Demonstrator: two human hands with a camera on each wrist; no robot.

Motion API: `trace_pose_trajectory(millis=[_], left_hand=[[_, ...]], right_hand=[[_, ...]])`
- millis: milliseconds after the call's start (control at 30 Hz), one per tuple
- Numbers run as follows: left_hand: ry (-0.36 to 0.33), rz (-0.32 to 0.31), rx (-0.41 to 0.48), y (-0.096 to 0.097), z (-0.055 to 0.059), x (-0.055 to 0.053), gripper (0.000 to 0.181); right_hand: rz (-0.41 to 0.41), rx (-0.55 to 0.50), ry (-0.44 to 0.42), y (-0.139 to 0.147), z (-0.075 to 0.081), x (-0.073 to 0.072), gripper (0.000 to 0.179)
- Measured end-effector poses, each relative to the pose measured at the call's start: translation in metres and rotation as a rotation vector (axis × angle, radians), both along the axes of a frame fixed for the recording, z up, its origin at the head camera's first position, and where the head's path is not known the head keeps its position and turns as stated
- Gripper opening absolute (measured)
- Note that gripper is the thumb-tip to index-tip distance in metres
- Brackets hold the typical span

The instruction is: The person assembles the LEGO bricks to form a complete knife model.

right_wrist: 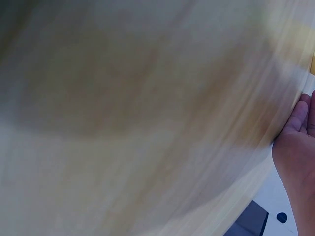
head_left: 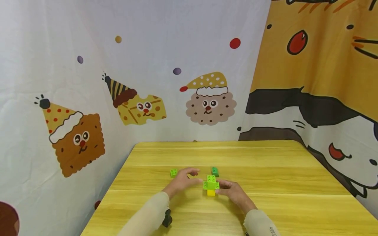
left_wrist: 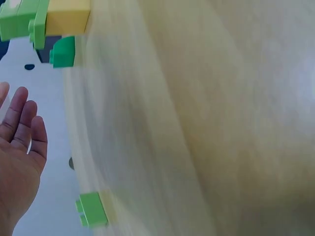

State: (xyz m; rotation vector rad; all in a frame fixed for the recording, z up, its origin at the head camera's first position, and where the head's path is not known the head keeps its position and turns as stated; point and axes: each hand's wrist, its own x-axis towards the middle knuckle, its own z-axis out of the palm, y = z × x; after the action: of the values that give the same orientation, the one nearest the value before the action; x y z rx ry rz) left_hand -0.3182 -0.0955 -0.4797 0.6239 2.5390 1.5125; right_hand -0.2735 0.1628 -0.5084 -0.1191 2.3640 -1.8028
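Note:
A small stack of toy building bricks (head_left: 211, 185) stands on the table, with light green bricks over a yellow brick (head_left: 211, 192). My right hand (head_left: 234, 194) is at the stack's right side, thumb towards the front and fingers behind, gripping its edge. To the left, my left hand (head_left: 184, 179) hovers with fingers apart and nothing in it, thumb pointing at the stack. The left wrist view shows that same hand (left_wrist: 22, 147) relaxed, below the stack (left_wrist: 22, 20). In the right wrist view only part of my right hand (right_wrist: 300, 137) shows, its fingertips cut off by the edge.
A loose light green brick (head_left: 173, 173) lies beyond my left hand. Behind the stack sits a dark green brick (head_left: 215, 171) with a curved side. The wood-grain table (head_left: 265, 164) backs onto a cartoon-printed cloth (head_left: 165, 29).

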Motion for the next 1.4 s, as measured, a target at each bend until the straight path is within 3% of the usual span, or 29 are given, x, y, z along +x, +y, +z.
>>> trace_pose_trajectory(millis=[533, 800, 1067, 1400], left_hand=[[0.028, 0.122, -0.002, -0.037, 0.002, -0.017, 0.05], [0.031, 0.196, 0.003, -0.052, 0.004, -0.02, 0.055], [0.023, 0.26, 0.033, -0.071, -0.005, -0.031, 0.054], [-0.02, 0.338, 0.059, -0.09, -0.01, -0.035, 0.055]], right_hand=[[-0.007, -0.019, 0.006, -0.001, 0.001, 0.001, 0.053], [-0.02, 0.008, -0.011, -0.001, -0.001, 0.001, 0.052], [-0.029, 0.019, -0.007, -0.001, -0.002, 0.0, 0.052], [-0.008, -0.01, -0.007, 0.0, -0.002, 0.001, 0.052]])
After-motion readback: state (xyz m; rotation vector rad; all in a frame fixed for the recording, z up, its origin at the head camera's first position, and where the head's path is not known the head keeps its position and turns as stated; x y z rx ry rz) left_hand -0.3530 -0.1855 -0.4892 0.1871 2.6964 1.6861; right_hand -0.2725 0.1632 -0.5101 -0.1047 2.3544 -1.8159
